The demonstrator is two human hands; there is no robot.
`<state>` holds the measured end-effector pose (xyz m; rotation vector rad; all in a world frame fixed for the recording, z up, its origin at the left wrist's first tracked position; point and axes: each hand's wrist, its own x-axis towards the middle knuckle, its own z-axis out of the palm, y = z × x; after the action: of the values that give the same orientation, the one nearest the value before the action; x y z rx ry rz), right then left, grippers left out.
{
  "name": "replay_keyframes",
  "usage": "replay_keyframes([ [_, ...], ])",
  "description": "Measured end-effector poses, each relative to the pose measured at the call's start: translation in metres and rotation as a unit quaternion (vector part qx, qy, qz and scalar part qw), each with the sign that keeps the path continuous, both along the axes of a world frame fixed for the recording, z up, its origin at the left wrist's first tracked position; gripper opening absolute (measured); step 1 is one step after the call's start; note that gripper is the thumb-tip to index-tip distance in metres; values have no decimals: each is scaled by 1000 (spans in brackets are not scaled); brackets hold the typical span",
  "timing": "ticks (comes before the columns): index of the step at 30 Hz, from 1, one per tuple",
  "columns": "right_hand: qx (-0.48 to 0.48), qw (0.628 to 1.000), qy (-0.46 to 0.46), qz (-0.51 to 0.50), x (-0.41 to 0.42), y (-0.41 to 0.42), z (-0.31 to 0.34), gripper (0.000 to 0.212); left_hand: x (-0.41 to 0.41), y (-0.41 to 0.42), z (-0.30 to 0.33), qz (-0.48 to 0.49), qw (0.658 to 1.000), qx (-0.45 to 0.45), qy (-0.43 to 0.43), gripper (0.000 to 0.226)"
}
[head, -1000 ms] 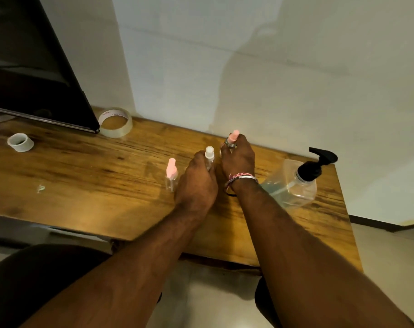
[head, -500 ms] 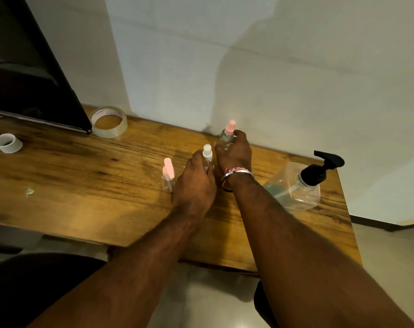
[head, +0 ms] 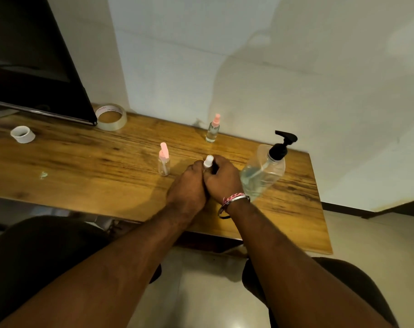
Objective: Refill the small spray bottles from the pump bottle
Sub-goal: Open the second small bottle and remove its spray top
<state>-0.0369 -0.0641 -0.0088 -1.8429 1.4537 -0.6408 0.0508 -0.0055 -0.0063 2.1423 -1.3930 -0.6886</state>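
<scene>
A small white-capped spray bottle (head: 208,160) stands on the wooden table (head: 82,166), and both hands are wrapped round it. My left hand (head: 187,188) grips its body from the left and my right hand (head: 222,178) grips it from the right, so only the cap shows. A pink-capped spray bottle (head: 164,160) stands just left of my hands. Another pink-capped spray bottle (head: 213,129) stands alone near the wall. The large clear pump bottle (head: 264,171) with a black pump stands right of my right hand.
A roll of clear tape (head: 110,117) lies near the wall at the back left, beside a dark monitor (head: 35,67). A small white ring (head: 23,134) sits at the far left. The table's front edge runs just under my wrists.
My right hand has let go of the pink-capped bottle near the wall and come back to grip the white-capped bottle together with my left hand.
</scene>
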Motion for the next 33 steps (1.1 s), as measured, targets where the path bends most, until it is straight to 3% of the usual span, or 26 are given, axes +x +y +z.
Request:
replay_keyframes([
  [7,-46,997,53,35,-22,28,27,17,-8,27,26,-4,999,0,-36,39],
  [12,-18,1000,-16,-2,-35,40,52,9,-1,29,50,-45,997,10,-68,42],
  [17,-42,998,-5,-38,-36,43,59,13,-10,27,51,-42,999,-9,17,40],
  [20,-66,995,-21,-71,-40,36,64,11,-14,13,55,-57,998,-25,25,43],
  [33,-67,997,-37,-26,-52,28,73,11,2,0,66,-136,986,-25,91,33],
])
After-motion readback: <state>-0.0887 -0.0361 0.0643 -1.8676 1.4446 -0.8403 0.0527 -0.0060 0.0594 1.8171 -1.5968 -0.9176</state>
